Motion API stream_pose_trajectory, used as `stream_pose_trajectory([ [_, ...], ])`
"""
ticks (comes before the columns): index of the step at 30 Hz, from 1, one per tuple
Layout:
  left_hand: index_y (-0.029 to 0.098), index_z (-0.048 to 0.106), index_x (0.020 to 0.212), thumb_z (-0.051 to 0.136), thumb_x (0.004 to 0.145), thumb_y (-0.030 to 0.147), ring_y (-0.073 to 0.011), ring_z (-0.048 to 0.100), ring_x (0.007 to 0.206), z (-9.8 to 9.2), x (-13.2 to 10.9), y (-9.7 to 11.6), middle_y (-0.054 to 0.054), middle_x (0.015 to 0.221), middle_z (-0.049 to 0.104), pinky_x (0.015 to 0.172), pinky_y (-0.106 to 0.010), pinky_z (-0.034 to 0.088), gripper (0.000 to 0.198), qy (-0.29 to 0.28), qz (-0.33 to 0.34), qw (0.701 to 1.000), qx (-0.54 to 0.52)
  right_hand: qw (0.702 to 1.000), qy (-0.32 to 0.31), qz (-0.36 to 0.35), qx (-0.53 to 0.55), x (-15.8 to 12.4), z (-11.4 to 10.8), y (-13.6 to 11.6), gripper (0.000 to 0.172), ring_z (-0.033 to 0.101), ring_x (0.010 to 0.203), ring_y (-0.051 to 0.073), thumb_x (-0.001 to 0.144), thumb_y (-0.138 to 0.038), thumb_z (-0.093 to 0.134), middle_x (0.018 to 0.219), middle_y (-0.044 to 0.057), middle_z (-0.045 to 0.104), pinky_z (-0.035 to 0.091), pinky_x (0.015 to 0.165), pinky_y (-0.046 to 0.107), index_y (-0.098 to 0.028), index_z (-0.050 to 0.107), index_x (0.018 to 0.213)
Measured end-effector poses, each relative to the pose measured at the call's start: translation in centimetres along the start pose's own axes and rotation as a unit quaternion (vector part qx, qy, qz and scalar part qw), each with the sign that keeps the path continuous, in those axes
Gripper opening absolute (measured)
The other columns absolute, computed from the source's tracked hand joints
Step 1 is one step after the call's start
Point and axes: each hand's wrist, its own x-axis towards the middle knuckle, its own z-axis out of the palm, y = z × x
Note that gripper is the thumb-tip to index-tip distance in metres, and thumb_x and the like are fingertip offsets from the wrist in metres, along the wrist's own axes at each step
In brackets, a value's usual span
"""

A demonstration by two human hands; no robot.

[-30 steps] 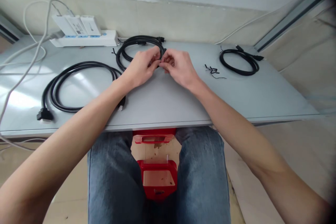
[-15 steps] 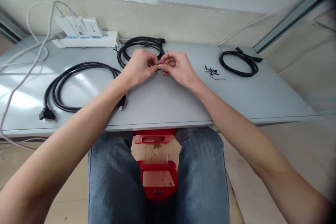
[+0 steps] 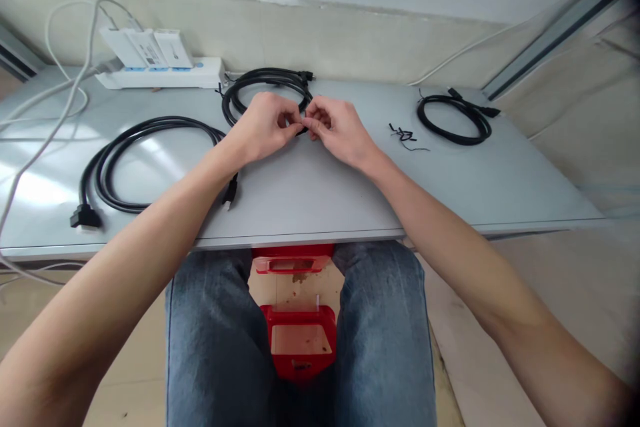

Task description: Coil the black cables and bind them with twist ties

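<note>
My left hand [image 3: 273, 123] and my right hand [image 3: 336, 125] meet fingertip to fingertip above the desk, both closed in a pinch. What they pinch is too small and hidden to make out. Right behind and partly under my fingers lies a coiled black cable [image 3: 270, 73], its near side covered by my hands. Left of my left forearm rests a larger coiled black cable [image 3: 165, 121] with a wide black plug [image 3: 85, 216]; the forearm hides part of it. Several short black ties [image 3: 404, 135] lie in a small heap right of my right hand.
At the far right lies another coiled black cable [image 3: 453, 139]. A white power strip [image 3: 165, 78] holds several white adapters [image 3: 173, 50] by the wall, and grey-white cords [image 3: 80, 73] run down the left side. Below the grey desk's edge [image 3: 310, 238] is a red plastic stool [image 3: 303, 367].
Both hands hold nearly the same place, with the fingertips shifted slightly against each other. The whole view has moved a little; the cables on the desk look unmoved.
</note>
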Motion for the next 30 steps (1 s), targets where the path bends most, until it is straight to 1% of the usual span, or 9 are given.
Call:
stream_pose_trajectory([
  [4, 0.023, 0.073, 0.088, 0.077, 0.097, 0.029, -0.0304, 0.082, 0.093, 0.17, 0.09, 0.03, -0.008, 0.084, 0.079, 0.092, -0.044, 0.067, 0.012, 0.005, -0.008, 1.000, 0.007, 1.000, 0.020, 0.013, 0.011, 0.25, 0.02, 0.33, 0.035, 0.074, 0.083, 0.024, 0.100, -0.043, 0.095, 0.082, 0.002, 0.072, 0.070, 0.087, 0.044, -0.028, 0.066, 0.087],
  [10, 0.024, 0.072, 0.091, 0.078, 0.094, 0.027, -0.0278, 0.080, 0.089, 0.39, 0.09, 0.18, -0.008, 0.093, 0.081, 0.090, -0.044, 0.068, 0.007, 0.015, -0.008, 1.000, 0.009, 0.999, 0.014, 0.026, 0.019, 0.36, -0.25, 0.45, 0.038, 0.072, 0.075, 0.023, 0.094, -0.043, 0.099, 0.074, 0.001, 0.070, 0.072, 0.082, 0.043, -0.028, 0.066, 0.083],
  [12, 0.024, 0.072, 0.090, 0.077, 0.095, 0.029, -0.0281, 0.080, 0.089, 0.38, 0.05, 0.22, -0.009, 0.093, 0.080, 0.090, -0.044, 0.068, 0.008, 0.015, -0.002, 1.000, 0.006, 0.999, 0.016, 0.026, 0.022, 0.29, -0.24, 0.26, 0.039, 0.072, 0.074, 0.022, 0.094, -0.042, 0.100, 0.074, 0.001, 0.070, 0.072, 0.082, 0.043, -0.027, 0.066, 0.082],
  [15, 0.025, 0.072, 0.089, 0.075, 0.096, 0.031, -0.0286, 0.079, 0.089, 0.33, 0.02, 0.26, -0.008, 0.088, 0.078, 0.088, -0.044, 0.068, 0.010, 0.018, 0.003, 1.000, -0.002, 0.999, 0.037, 0.021, 0.025, 0.10, 0.03, -0.12, 0.039, 0.074, 0.076, 0.022, 0.096, -0.043, 0.099, 0.075, 0.001, 0.070, 0.071, 0.082, 0.043, -0.026, 0.067, 0.082],
  [18, 0.025, 0.070, 0.084, 0.075, 0.095, 0.027, -0.0283, 0.077, 0.087, 0.26, 0.07, 0.28, -0.007, 0.081, 0.074, 0.089, -0.045, 0.066, 0.013, 0.010, -0.006, 1.000, 0.008, 0.998, 0.052, 0.022, 0.027, -0.06, 0.43, -0.31, 0.040, 0.074, 0.076, 0.022, 0.101, -0.047, 0.097, 0.078, 0.002, 0.071, 0.070, 0.078, 0.040, -0.026, 0.066, 0.085],
  [21, 0.024, 0.068, 0.081, 0.076, 0.094, 0.023, -0.0276, 0.076, 0.087, 0.11, 0.14, 0.33, -0.005, 0.078, 0.073, 0.092, -0.044, 0.063, 0.015, -0.006, -0.028, 0.999, 0.034, 0.999, 0.036, 0.026, 0.028, -0.08, 0.64, -0.23, 0.040, 0.073, 0.073, 0.020, 0.104, -0.048, 0.095, 0.079, 0.001, 0.070, 0.068, 0.076, 0.037, -0.026, 0.066, 0.088],
  [24, 0.023, 0.071, 0.086, 0.075, 0.096, 0.024, -0.0268, 0.076, 0.089, -0.09, 0.14, 0.45, -0.006, 0.082, 0.075, 0.093, -0.042, 0.061, 0.010, -0.021, -0.041, 0.997, 0.059, 0.999, 0.017, 0.028, 0.023, 0.01, 0.51, -0.01, 0.038, 0.073, 0.074, 0.020, 0.107, -0.049, 0.093, 0.081, 0.001, 0.070, 0.067, 0.076, 0.037, -0.027, 0.065, 0.092],
  [27, 0.022, 0.075, 0.095, 0.075, 0.096, 0.026, -0.0264, 0.076, 0.091, -0.13, 0.07, 0.49, -0.007, 0.090, 0.077, 0.093, -0.041, 0.061, 0.005, -0.036, -0.041, 0.996, 0.070, 0.999, 0.009, 0.026, 0.016, 0.20, 0.26, 0.31, 0.037, 0.073, 0.076, 0.021, 0.109, -0.048, 0.090, 0.081, 0.001, 0.070, 0.066, 0.074, 0.036, -0.027, 0.064, 0.093],
  [30, 0.022, 0.076, 0.103, 0.081, 0.096, 0.034, -0.0273, 0.076, 0.094, 0.07, 0.02, 0.39, -0.007, 0.095, 0.078, 0.093, -0.041, 0.060, 0.014, -0.042, -0.030, 0.996, 0.077, 0.999, 0.004, 0.035, 0.024, 0.44, 0.14, 0.48, 0.036, 0.072, 0.075, 0.020, 0.109, -0.047, 0.090, 0.079, 0.001, 0.070, 0.064, 0.071, 0.035, -0.028, 0.063, 0.094],
])
